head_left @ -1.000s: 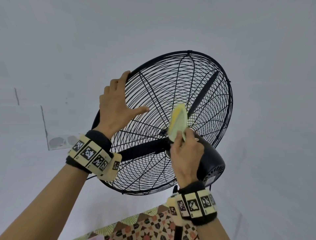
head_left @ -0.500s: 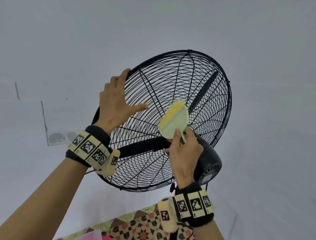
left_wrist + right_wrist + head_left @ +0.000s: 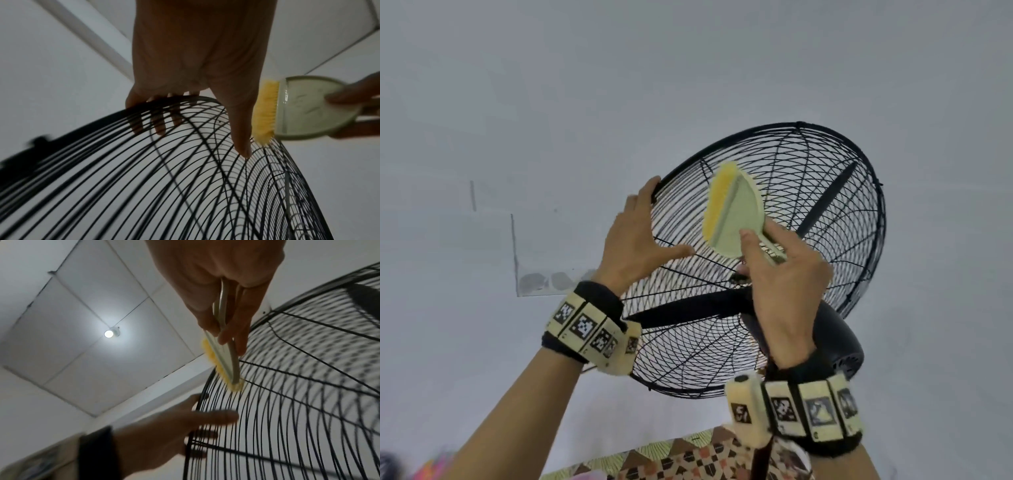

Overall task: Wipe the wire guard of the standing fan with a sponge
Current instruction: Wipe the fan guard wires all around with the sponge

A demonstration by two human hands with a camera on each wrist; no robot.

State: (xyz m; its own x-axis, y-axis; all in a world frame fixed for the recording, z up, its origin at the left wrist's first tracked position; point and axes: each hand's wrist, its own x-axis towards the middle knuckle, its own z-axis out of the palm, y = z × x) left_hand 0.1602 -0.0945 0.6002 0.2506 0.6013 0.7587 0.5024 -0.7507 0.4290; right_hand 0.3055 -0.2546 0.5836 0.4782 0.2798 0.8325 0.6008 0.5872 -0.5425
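Gripping one sponge (image 3: 729,212), right hand (image 3: 784,281) meets one wire guard (image 3: 808,192).

Along the bottom edge of the head view, a patterned surface (image 3: 681,459): brown, red and cream shapes with a yellow-green border strip. Floor, mat or cloth, impossible to tell. At lower left, 1 blurred pink thing (image 3: 431,467), too smeared to name. Across the pattern, 1 dark upright bar (image 3: 761,459), foot out of frame.
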